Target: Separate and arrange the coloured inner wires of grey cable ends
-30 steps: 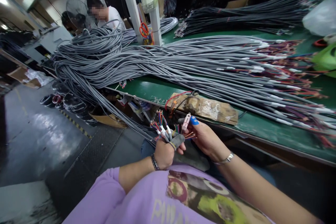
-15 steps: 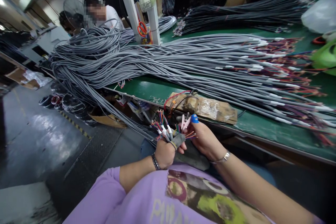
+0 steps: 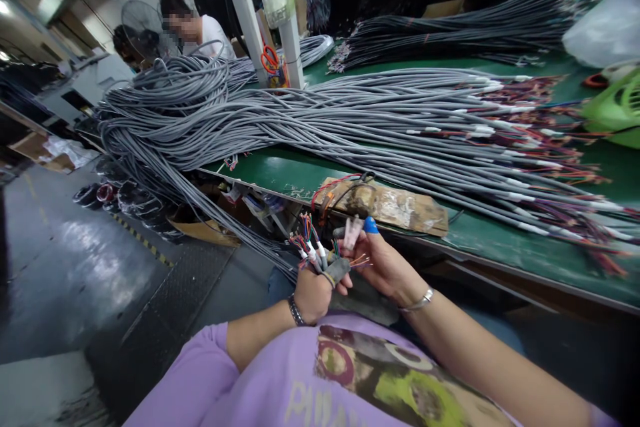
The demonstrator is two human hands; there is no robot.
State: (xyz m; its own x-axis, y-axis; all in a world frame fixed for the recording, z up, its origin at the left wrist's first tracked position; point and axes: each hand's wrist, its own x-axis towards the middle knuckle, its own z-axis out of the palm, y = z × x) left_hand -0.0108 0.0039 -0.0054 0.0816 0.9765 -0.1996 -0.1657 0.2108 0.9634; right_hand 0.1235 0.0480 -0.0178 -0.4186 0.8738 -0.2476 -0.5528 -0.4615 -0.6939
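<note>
My left hand (image 3: 314, 292) is closed in a fist around the ends of several grey cables (image 3: 309, 247), whose stripped coloured wires fan upward. A grey cot covers its thumb. My right hand (image 3: 383, 260) is just to the right, fingers pinched on a small pink clipper-like tool (image 3: 352, 229); one fingertip wears a blue cot. Thin coloured wires (image 3: 359, 260) stick out between the two hands. The held cables run down and left toward the big pile of grey cables (image 3: 310, 117) on the green table (image 3: 480, 233).
A taped brown block (image 3: 395, 207) lies at the table edge in front of my hands. Dark cable bundles (image 3: 450, 23) lie at the back, a green basket (image 3: 617, 107) at right. White posts (image 3: 287, 20) with orange scissors stand behind. Another person (image 3: 197, 27) sits far left.
The pink tool in my right hand has shifted slightly and blurs with motion; both hands stay in nearly the same place. The view has drifted a little.
</note>
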